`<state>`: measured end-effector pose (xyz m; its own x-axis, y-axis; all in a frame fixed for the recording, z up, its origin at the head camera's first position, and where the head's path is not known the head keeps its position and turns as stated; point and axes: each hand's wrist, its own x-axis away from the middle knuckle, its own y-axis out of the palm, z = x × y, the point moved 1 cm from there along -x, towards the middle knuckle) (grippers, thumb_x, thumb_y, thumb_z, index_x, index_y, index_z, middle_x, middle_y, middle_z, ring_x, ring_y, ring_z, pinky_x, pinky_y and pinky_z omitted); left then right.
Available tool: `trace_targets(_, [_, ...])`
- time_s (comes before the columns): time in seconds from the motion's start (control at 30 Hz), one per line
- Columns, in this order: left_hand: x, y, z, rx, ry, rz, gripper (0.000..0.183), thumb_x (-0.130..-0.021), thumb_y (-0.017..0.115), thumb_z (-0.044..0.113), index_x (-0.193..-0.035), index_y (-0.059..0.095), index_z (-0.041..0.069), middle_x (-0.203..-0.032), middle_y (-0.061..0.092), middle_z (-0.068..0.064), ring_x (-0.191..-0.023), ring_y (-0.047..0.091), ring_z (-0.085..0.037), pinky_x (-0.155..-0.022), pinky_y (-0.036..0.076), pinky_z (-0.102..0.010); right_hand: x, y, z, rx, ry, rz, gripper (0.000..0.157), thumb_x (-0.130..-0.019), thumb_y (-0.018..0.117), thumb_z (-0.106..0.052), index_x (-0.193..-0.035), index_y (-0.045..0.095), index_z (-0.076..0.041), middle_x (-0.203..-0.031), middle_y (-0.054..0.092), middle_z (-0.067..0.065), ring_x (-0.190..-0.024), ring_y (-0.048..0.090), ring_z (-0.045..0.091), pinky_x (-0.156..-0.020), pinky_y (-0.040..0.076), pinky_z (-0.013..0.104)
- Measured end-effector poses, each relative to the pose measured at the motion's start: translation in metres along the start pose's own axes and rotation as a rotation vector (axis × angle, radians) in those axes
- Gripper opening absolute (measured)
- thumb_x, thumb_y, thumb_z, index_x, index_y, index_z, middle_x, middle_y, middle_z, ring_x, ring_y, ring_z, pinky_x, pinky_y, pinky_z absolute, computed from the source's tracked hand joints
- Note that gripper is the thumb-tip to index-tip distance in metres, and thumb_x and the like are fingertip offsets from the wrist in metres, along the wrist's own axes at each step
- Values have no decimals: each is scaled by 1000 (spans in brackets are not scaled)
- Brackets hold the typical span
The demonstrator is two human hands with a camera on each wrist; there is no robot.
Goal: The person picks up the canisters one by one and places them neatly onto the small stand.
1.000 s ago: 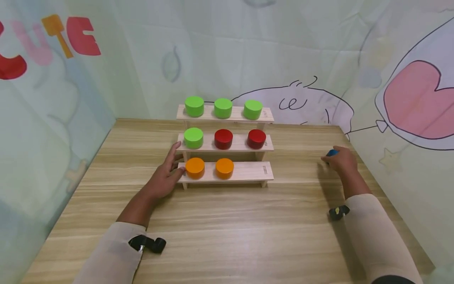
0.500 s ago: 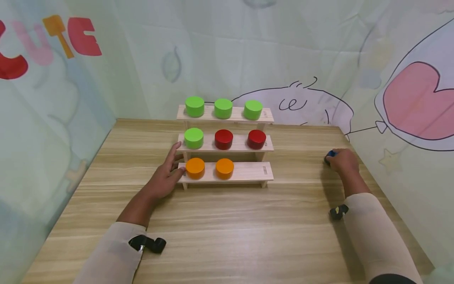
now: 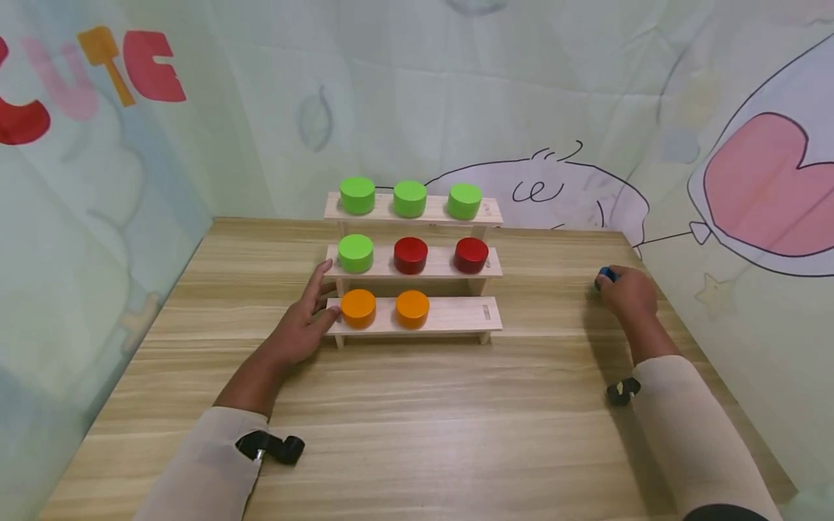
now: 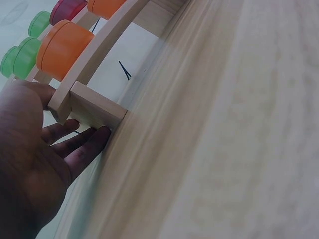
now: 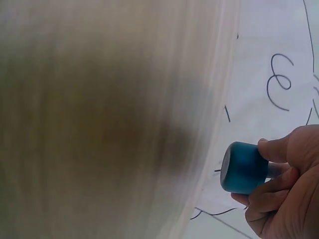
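Observation:
In the head view, a three-tier wooden rack carries round blocks. Three green blocks stand on the back tier. One green block and two red blocks share the middle tier, while two orange blocks sit left and centre in front. My left hand holds the rack's left end, its thumb by the front board and its fingers against the leg. Far to the right, my right hand pinches a blue round block above the table; its fingers partly cover it.
The wood-grain table spreads in front of the rack and on both sides. Printed cloth walls enclose its back, left and right. Black wrist cameras are strapped to both sleeves.
The blue block has tilted and shifted slightly within my right hand's fingers, and that hand has moved a little. My left hand, the rack and its blocks have stayed put.

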<state>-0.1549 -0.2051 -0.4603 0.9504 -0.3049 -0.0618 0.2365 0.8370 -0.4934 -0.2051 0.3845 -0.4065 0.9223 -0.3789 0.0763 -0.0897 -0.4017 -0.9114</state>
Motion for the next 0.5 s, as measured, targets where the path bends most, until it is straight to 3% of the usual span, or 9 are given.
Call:
trace_targets(0.23, [0, -1, 0, 2, 3, -4, 82, -117, 49, 25, -171, -3, 57, -175, 34, -27, -153, 47, -57, -124, 34, -76, 9, 0, -13, -39, -63, 104, 57, -115, 51, -36, -161, 51, -4, -160, 50, 35, -146, 49, 58, -114, 45, 71])
trace_targets(0.5, [-1, 0, 0, 7, 13, -2, 82, -116, 49, 22, -172, -2, 54, -174, 35, -28, -152, 48, -57, -124, 34, -75, 26, 3, -33, -95, -195, 264, 56, -115, 53, -37, -159, 55, -2, -151, 56, 35, -138, 54, 57, -111, 48, 72])
